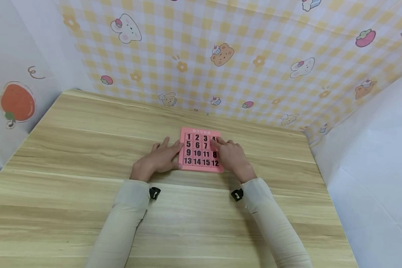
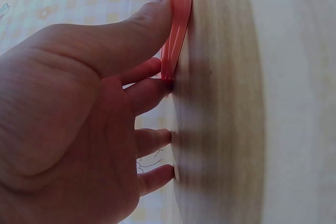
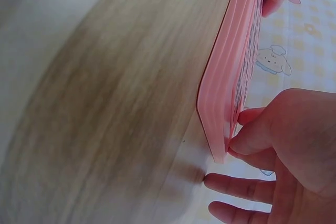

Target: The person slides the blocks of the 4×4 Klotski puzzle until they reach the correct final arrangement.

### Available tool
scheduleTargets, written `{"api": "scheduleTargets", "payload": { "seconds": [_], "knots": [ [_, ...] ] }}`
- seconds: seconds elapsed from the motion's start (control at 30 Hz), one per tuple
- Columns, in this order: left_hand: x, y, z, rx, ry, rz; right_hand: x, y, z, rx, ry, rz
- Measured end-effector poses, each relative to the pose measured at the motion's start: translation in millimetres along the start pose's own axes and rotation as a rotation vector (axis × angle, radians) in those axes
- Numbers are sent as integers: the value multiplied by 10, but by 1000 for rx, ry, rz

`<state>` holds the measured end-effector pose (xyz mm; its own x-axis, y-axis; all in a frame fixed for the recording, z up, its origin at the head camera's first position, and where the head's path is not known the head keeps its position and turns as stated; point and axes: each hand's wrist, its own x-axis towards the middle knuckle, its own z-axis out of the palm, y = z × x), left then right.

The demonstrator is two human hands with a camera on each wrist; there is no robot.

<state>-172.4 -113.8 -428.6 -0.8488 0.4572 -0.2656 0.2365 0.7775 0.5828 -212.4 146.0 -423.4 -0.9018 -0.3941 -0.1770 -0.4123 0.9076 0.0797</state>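
Note:
A pink sliding number puzzle (image 1: 201, 168) lies flat on the wooden table. Its tiles read 1, 2, 3 and 4 across the top row, and 13, 14, 15 and 12 across the bottom. My left hand (image 1: 158, 158) rests against the puzzle's left edge, thumb and index touching it; the left wrist view shows the other fingers spread, some tips on the table. At the right side, my right hand (image 1: 232, 156) reaches over the frame with a fingertip on the tiles near the 4. That finger covers the spot right of the 7. In the right wrist view the thumb touches the puzzle's edge.
The wooden table (image 1: 87, 216) extends all around the puzzle. Behind it hangs a yellow checked cloth (image 1: 194, 44) with cartoon prints. White sheeting (image 1: 365, 160) borders the right side, and a white wall covering (image 1: 30, 70) borders the left.

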Motion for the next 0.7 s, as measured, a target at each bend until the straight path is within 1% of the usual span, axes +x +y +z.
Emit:
{"api": "scheduleTargets", "payload": {
  "seconds": [0.2, 0.4, 0.53, 0.7],
  "knots": [
    [6, -1, 4, 2, -3, 0, -2, 20, 21, 13, -8, 2],
    [15, -1, 10, 5, -3, -1, -32, 33, 18, 50, 5, -7],
    [16, 2, 8, -2, -4, -5, -73, 38, 19, 62, 25, -21],
    [23, -9, 13, -13, -6, -11, -147, 31, 8, 50, 75, -52]
  ]
}}
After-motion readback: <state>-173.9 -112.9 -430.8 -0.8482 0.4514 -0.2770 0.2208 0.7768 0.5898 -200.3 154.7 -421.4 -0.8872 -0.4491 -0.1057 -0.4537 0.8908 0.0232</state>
